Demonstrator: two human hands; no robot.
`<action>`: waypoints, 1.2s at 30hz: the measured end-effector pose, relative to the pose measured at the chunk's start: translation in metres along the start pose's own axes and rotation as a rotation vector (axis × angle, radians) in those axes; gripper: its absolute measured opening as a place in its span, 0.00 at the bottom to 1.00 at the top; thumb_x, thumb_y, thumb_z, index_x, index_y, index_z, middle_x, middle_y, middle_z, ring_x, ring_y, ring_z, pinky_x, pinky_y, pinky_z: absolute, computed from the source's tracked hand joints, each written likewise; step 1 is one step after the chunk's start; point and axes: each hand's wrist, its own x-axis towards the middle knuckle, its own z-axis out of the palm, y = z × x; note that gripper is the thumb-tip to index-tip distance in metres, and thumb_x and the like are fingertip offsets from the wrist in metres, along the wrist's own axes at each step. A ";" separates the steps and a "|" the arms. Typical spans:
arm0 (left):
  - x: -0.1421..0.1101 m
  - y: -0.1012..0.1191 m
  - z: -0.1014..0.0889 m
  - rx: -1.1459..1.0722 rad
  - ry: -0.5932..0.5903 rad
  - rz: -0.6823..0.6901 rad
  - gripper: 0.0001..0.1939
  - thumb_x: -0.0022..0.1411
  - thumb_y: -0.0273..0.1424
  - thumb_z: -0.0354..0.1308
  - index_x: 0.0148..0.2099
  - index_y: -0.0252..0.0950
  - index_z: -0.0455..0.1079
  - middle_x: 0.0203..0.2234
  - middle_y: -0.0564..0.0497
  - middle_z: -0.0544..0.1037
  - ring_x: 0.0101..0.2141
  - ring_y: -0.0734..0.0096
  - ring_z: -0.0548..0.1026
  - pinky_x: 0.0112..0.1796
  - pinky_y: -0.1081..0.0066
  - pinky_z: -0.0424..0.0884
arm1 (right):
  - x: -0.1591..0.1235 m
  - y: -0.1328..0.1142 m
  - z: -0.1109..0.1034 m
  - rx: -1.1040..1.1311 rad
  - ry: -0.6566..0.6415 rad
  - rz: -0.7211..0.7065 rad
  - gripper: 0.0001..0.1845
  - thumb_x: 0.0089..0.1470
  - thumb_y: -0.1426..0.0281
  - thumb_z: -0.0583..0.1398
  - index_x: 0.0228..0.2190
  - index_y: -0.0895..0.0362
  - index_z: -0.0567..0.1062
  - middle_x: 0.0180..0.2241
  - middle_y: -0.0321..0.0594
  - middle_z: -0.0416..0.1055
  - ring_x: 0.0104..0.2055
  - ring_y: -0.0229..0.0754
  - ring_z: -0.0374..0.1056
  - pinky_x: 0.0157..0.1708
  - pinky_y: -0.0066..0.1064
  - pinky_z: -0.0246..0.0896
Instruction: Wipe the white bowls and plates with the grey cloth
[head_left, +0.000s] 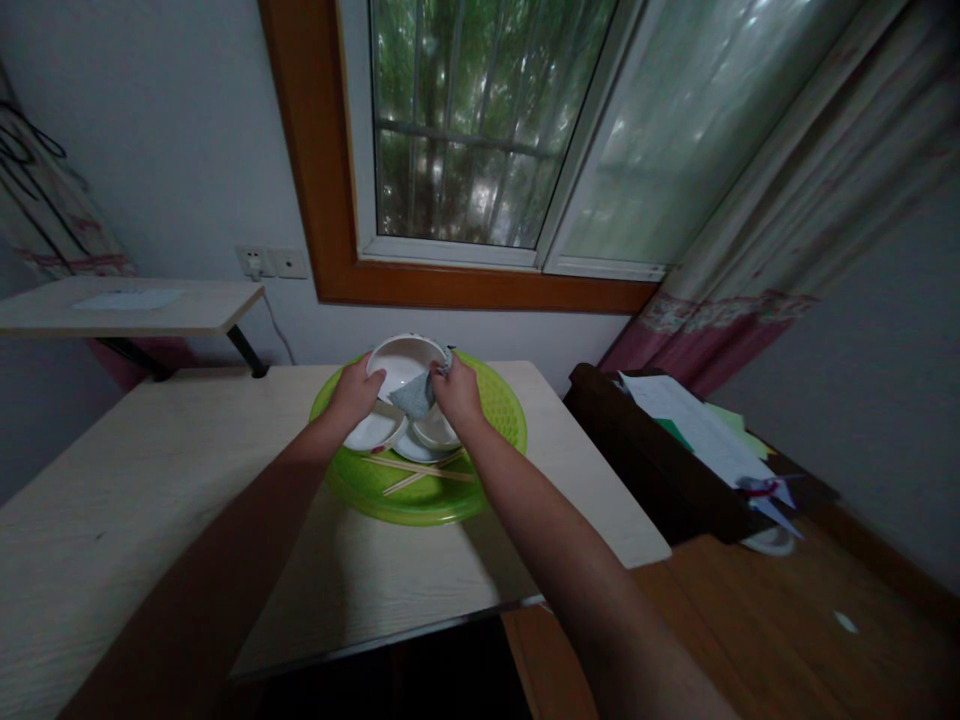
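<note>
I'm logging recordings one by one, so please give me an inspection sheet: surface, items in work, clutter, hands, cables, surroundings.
Surface: pale table bearing a green tray.
Items in work: white bowl held above the tray, with grey cloth; below, two bowls, a plate, chopsticks.
Clutter: papers on dark furniture, right.
Hands: left hand grips the white bowl's left side; right hand holds cloth at its right.
Cables: white cord below wall socket.
Surroundings: window, curtains, raised shelf.
</note>
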 end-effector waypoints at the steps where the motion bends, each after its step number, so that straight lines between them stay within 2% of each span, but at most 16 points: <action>1: 0.000 0.000 0.000 -0.002 0.000 -0.004 0.22 0.60 0.34 0.52 0.53 0.33 0.76 0.44 0.44 0.83 0.44 0.57 0.80 0.50 0.64 0.73 | 0.000 0.001 0.000 0.000 0.002 -0.012 0.13 0.63 0.72 0.56 0.46 0.58 0.78 0.41 0.48 0.81 0.45 0.49 0.76 0.45 0.33 0.66; 6: 0.000 -0.001 -0.001 0.046 0.020 0.017 0.21 0.62 0.34 0.51 0.52 0.33 0.76 0.45 0.41 0.83 0.46 0.55 0.79 0.51 0.62 0.72 | 0.004 0.006 0.003 0.040 0.002 -0.036 0.13 0.62 0.71 0.56 0.45 0.58 0.78 0.41 0.47 0.81 0.43 0.49 0.76 0.44 0.32 0.67; 9: 0.000 -0.002 -0.002 0.089 0.041 0.058 0.22 0.64 0.36 0.50 0.55 0.31 0.74 0.46 0.39 0.82 0.47 0.54 0.79 0.52 0.60 0.72 | 0.006 0.009 0.007 0.079 -0.001 0.003 0.12 0.61 0.71 0.57 0.44 0.58 0.78 0.40 0.48 0.81 0.44 0.49 0.76 0.44 0.33 0.67; 13: -0.002 -0.001 -0.003 0.062 0.038 0.128 0.25 0.67 0.39 0.49 0.61 0.34 0.70 0.49 0.41 0.81 0.49 0.56 0.79 0.52 0.61 0.72 | 0.009 0.012 0.010 0.144 0.002 0.084 0.11 0.61 0.70 0.59 0.42 0.58 0.79 0.40 0.47 0.81 0.43 0.48 0.76 0.44 0.33 0.67; 18: -0.004 0.001 -0.002 0.036 -0.009 0.228 0.30 0.63 0.36 0.53 0.66 0.35 0.63 0.56 0.42 0.77 0.55 0.56 0.76 0.57 0.60 0.69 | 0.010 0.017 0.010 0.234 -0.036 0.147 0.12 0.61 0.66 0.58 0.40 0.59 0.79 0.40 0.47 0.81 0.41 0.47 0.75 0.42 0.34 0.67; 21: -0.004 0.000 -0.002 0.006 -0.014 0.200 0.31 0.58 0.30 0.52 0.64 0.35 0.64 0.53 0.42 0.78 0.52 0.55 0.77 0.55 0.60 0.71 | 0.009 0.017 0.011 0.242 -0.051 0.137 0.13 0.61 0.64 0.58 0.38 0.59 0.79 0.39 0.47 0.80 0.40 0.47 0.75 0.41 0.34 0.66; 25: -0.002 -0.004 -0.001 -0.011 0.045 0.105 0.29 0.54 0.28 0.49 0.59 0.36 0.69 0.45 0.44 0.81 0.46 0.56 0.78 0.50 0.61 0.74 | 0.008 0.017 0.015 0.258 -0.085 0.105 0.13 0.60 0.63 0.58 0.34 0.58 0.79 0.32 0.43 0.79 0.35 0.44 0.73 0.37 0.32 0.66; 30: 0.000 -0.008 -0.001 0.026 0.096 0.073 0.24 0.57 0.31 0.48 0.56 0.36 0.71 0.43 0.44 0.81 0.45 0.55 0.78 0.50 0.60 0.73 | 0.006 0.019 0.019 0.288 -0.120 0.072 0.16 0.61 0.60 0.56 0.28 0.57 0.76 0.25 0.39 0.74 0.29 0.41 0.69 0.32 0.29 0.64; 36: 0.001 -0.006 -0.003 0.065 0.129 0.026 0.23 0.60 0.34 0.48 0.54 0.34 0.72 0.42 0.41 0.81 0.44 0.54 0.78 0.50 0.60 0.72 | 0.006 0.020 0.017 0.309 -0.119 0.042 0.15 0.60 0.60 0.56 0.30 0.57 0.77 0.28 0.38 0.75 0.32 0.41 0.70 0.34 0.29 0.64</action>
